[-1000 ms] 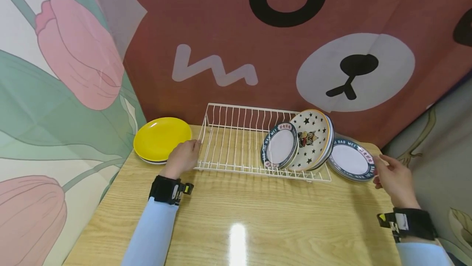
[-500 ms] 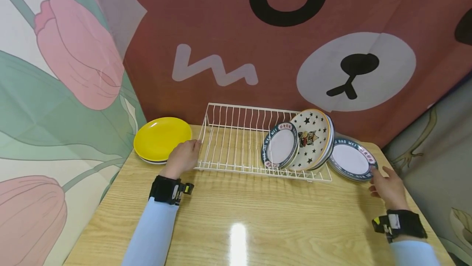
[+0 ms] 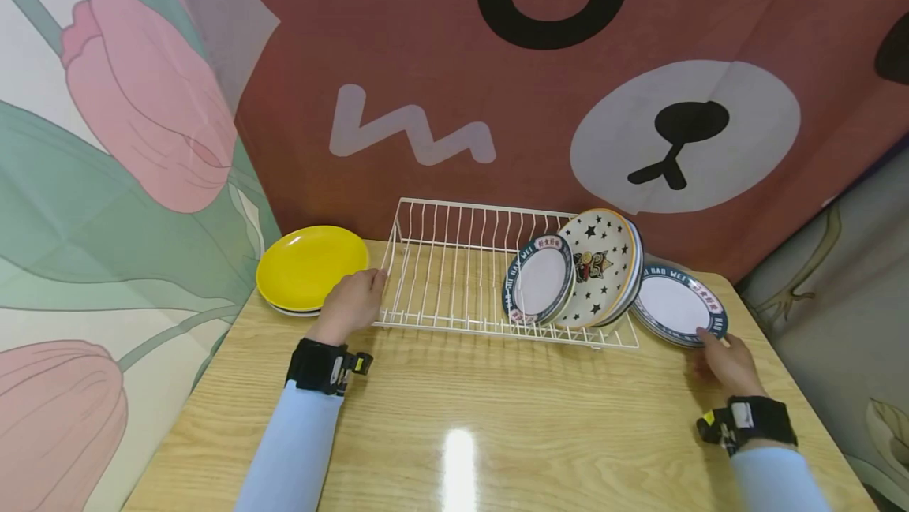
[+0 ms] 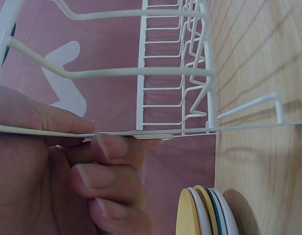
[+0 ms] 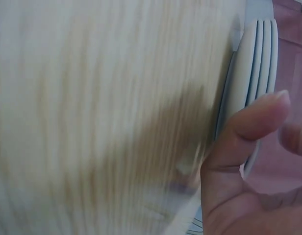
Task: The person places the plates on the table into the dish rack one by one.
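Note:
My left hand (image 3: 349, 307) holds the left end of a white wire dish rack (image 3: 454, 330). In the left wrist view, the thumb and curled fingers (image 4: 114, 178) pinch its end wire (image 4: 190, 130). My right hand (image 3: 731, 362) is at the near right edge of a stack of white plates with dark blue lettered rims (image 3: 678, 305). Its thumb reaches over the top rim in the head view. The right wrist view shows bent, spread fingers (image 5: 259, 117) in front of the stacked plate edges (image 5: 256, 63); no closed grip shows.
Toward the rack's right end lean small blue-rimmed plates (image 3: 542, 283) and larger star-patterned plates (image 3: 592, 248). A yellow plate (image 3: 312, 267) tops a stack at the left. The wooden table (image 3: 540, 417) meets a printed curtain (image 3: 426, 46) behind.
My right hand has moved left and nearer along the rim of the right-hand plate stack. My left hand and the rack have stayed in place.

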A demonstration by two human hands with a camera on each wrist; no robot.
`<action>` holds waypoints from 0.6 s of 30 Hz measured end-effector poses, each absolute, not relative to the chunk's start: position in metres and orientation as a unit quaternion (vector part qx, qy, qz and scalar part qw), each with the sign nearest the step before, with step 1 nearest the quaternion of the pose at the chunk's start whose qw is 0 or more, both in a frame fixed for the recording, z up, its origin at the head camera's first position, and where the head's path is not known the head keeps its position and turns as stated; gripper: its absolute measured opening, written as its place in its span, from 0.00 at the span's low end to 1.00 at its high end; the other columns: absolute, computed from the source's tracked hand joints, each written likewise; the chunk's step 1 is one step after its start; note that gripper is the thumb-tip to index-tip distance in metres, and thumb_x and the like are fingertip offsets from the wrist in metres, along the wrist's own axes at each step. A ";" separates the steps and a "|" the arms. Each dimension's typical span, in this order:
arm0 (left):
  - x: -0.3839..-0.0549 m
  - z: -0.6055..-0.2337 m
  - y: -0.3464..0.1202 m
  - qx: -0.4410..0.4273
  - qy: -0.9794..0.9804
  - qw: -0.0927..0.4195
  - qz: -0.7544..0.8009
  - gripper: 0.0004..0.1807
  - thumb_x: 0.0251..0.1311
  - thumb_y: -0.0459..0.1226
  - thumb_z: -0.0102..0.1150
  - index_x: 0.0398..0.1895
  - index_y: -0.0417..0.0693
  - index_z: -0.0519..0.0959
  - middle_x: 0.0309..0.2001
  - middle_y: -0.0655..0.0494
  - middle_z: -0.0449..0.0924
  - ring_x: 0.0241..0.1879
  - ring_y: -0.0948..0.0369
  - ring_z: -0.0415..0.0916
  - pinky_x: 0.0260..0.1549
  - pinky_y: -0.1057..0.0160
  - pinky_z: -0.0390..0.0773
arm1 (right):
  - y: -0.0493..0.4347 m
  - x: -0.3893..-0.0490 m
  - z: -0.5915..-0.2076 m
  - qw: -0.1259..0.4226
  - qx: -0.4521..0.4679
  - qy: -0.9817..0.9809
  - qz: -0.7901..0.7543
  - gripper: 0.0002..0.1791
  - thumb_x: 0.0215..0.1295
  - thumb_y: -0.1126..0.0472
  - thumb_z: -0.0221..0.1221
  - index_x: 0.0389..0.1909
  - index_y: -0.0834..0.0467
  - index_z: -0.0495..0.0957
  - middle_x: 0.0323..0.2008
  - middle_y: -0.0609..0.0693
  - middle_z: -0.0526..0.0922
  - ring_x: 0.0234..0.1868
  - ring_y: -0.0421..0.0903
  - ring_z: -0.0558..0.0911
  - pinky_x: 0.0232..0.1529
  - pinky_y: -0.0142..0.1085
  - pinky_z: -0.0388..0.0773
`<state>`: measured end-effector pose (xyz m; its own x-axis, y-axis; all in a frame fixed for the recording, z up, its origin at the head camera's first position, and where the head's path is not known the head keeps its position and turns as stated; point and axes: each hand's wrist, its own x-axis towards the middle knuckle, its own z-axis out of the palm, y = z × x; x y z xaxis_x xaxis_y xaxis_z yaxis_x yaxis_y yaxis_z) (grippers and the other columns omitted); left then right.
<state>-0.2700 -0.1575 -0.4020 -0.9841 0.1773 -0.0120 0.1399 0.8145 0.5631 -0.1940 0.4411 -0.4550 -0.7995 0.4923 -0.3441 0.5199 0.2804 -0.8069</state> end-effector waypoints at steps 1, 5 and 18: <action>-0.270 -0.402 -0.158 0.083 0.952 0.032 0.293 0.27 0.77 0.49 0.30 0.37 0.40 0.76 0.19 0.52 0.64 0.18 0.55 0.64 0.20 0.60 0.64 | 0.441 -0.195 -0.455 0.013 0.316 0.796 -0.516 0.44 0.74 0.46 0.39 0.72 0.69 0.27 0.22 0.47 0.76 0.22 0.44 0.80 0.23 0.38 0.81; -0.270 -0.402 -0.158 0.085 0.952 0.028 0.293 0.27 0.77 0.49 0.30 0.34 0.42 0.75 0.19 0.52 0.63 0.18 0.55 0.64 0.20 0.60 0.64 | 0.440 -0.198 -0.458 0.006 0.325 0.774 -0.543 0.42 0.75 0.50 0.40 0.72 0.69 0.28 0.21 0.46 0.77 0.22 0.43 0.80 0.23 0.37 0.82; -0.272 -0.404 -0.158 0.082 0.953 0.035 0.290 0.24 0.77 0.47 0.32 0.39 0.40 0.76 0.20 0.51 0.64 0.18 0.55 0.64 0.20 0.59 0.65 | 0.437 -0.200 -0.462 -0.006 0.351 0.759 -0.548 0.45 0.73 0.52 0.47 0.73 0.67 0.27 0.20 0.45 0.76 0.22 0.43 0.79 0.24 0.37 0.82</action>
